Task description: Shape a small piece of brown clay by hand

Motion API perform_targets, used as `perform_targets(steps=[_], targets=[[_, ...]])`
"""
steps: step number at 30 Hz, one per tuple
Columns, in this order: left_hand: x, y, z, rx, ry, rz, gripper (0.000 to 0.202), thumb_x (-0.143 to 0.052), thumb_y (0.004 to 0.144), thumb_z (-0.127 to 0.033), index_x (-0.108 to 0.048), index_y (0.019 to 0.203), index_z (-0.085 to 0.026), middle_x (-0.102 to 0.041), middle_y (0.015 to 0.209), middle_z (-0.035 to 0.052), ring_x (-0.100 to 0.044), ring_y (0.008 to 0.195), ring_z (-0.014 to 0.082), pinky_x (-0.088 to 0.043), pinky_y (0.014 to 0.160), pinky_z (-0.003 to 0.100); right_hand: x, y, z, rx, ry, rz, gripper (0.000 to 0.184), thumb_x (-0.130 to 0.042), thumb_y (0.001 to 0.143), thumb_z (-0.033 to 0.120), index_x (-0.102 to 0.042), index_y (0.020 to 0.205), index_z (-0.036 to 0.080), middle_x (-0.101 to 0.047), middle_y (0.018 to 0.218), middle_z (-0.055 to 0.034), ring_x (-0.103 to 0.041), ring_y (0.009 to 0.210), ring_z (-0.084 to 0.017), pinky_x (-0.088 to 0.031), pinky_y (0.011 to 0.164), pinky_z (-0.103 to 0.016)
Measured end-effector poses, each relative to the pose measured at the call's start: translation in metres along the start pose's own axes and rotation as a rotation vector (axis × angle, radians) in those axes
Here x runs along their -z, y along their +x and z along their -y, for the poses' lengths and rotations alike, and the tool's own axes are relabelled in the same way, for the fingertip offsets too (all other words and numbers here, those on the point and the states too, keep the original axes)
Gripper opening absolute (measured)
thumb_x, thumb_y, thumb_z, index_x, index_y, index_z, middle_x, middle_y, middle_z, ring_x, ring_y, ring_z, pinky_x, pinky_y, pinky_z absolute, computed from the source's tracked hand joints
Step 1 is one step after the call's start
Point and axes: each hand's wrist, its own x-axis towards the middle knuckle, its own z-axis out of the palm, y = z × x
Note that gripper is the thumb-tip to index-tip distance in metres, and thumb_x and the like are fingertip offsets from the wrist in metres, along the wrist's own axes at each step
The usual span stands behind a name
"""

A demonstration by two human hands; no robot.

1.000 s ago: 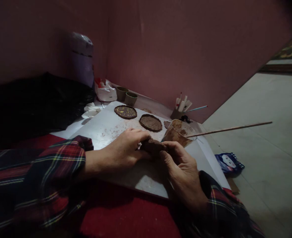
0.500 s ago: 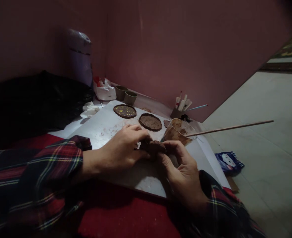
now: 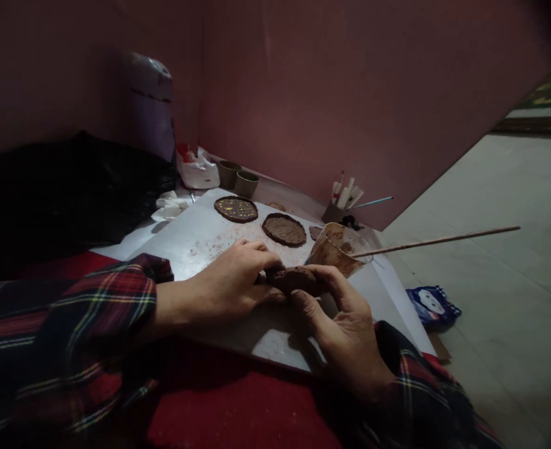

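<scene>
Between my two hands is a dark brown lump of clay-like material (image 3: 295,280), held above the white board (image 3: 196,249). My left hand (image 3: 235,280) grips its left end between thumb and fingers. At the right end, the thumb and index finger of my right hand (image 3: 343,318) pinch it. Beyond my hands, a round brown disc with a raised rim (image 3: 283,230) lies on the board. A similar disc with yellow specks (image 3: 236,209) rests to its left. Close behind my right hand stands a clear cup smeared with brown (image 3: 334,249), a long thin stick (image 3: 444,241) leaning out of it.
Two small dark pots (image 3: 246,184) stand near the wall beside a white bag (image 3: 199,171). Farther right is a holder with brushes and pale sticks (image 3: 345,196). A black bag (image 3: 70,193) lies at left, a blue packet (image 3: 433,305) at right. Red cloth (image 3: 238,405) covers the front.
My fingers have shifted on the brown lump, so more of its length shows between them. My right thumb has moved slightly left. The discs and cup are where they were.
</scene>
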Motion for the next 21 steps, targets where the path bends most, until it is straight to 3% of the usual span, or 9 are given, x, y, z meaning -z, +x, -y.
perform_targets(steps=[3,7,13,17,21], targets=[[0.0002,0.0002,-0.0011,0.002,-0.015,0.015,0.011,-0.067,0.077,-0.022,-0.068,0.085,-0.014,-0.062,0.081,0.0055,-0.057,0.076,0.0179,-0.043,0.07,0.029,-0.0006,0.0005,0.0,0.008,0.025,-0.016,0.021,-0.062,0.083,0.025,-0.059,0.104,0.023,-0.069,0.097,-0.003,-0.065,0.09,-0.019,-0.05,0.079,-0.032],[0.0017,0.0006,-0.0032,-0.007,-0.043,0.021,0.014,-0.067,0.078,-0.022,-0.069,0.089,-0.014,-0.063,0.084,0.0059,-0.057,0.079,0.0181,-0.043,0.075,0.03,-0.0015,0.0021,0.001,0.0,0.048,-0.001,0.008,-0.061,0.085,0.024,-0.064,0.093,0.024,-0.07,0.088,-0.0003,-0.065,0.083,-0.016,-0.049,0.073,-0.028],[-0.0004,-0.0008,-0.0005,-0.054,0.014,-0.038,0.007,-0.07,0.074,-0.022,-0.068,0.075,-0.015,-0.063,0.076,0.0022,-0.056,0.074,0.0161,-0.039,0.08,0.033,0.0004,0.0002,0.0037,0.022,-0.013,-0.006,0.006,-0.061,0.085,0.025,-0.066,0.088,0.022,-0.069,0.079,0.0004,-0.063,0.072,-0.015,-0.048,0.066,-0.026],[-0.0021,-0.0006,0.0022,-0.074,0.042,-0.059,0.008,-0.07,0.074,-0.023,-0.067,0.07,-0.016,-0.062,0.074,0.001,-0.055,0.072,0.0161,-0.039,0.081,0.033,0.0007,0.0,0.0043,0.019,-0.017,-0.004,0.006,-0.061,0.085,0.024,-0.066,0.087,0.022,-0.069,0.079,0.0005,-0.063,0.072,-0.015,-0.049,0.067,-0.027],[-0.0015,0.0012,0.0001,-0.01,0.024,-0.049,0.005,-0.07,0.075,-0.021,-0.07,0.077,-0.017,-0.063,0.074,0.0017,-0.056,0.072,0.0159,-0.04,0.075,0.031,-0.0005,0.0018,0.0028,-0.022,0.034,-0.024,0.008,-0.061,0.085,0.025,-0.067,0.09,0.023,-0.07,0.083,-0.0003,-0.065,0.076,-0.016,-0.05,0.069,-0.028]])
